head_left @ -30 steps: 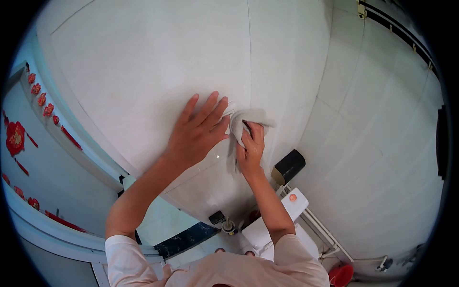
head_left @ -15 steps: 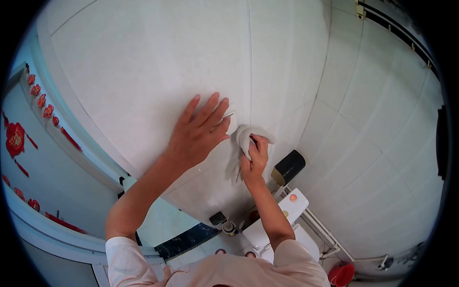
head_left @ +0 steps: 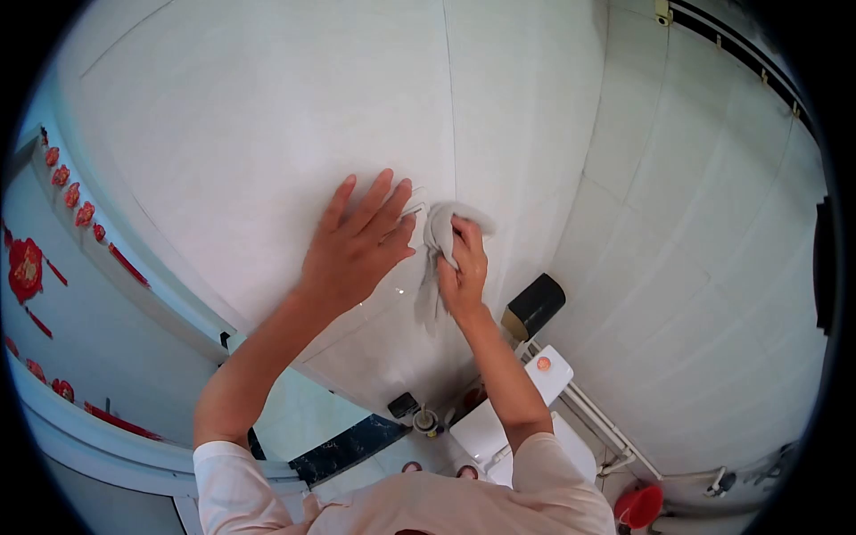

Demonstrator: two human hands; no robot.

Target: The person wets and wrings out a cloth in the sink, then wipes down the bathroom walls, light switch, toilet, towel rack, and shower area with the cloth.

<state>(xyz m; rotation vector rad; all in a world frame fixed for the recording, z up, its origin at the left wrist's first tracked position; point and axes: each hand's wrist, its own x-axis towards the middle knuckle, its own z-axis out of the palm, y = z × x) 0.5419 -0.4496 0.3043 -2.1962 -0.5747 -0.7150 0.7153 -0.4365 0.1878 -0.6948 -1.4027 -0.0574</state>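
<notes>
My left hand lies with spread fingers against the white tiled wall, partly covering a small white fitting on it. My right hand grips a bunched grey-white cloth just to the right of that fitting. The cloth is pressed to the wall, and one loose end hangs below the fingers. Part of the cloth is hidden behind my right hand.
Below right are a black holder, white pipes, a white toilet and a red bucket. A door with red ornaments stands at left. A black rail runs at upper right.
My right hand has moved the cloth slightly up and left along the wall, and its loose end hangs more plainly. My left hand stays spread on the wall; the view has shifted a little.
</notes>
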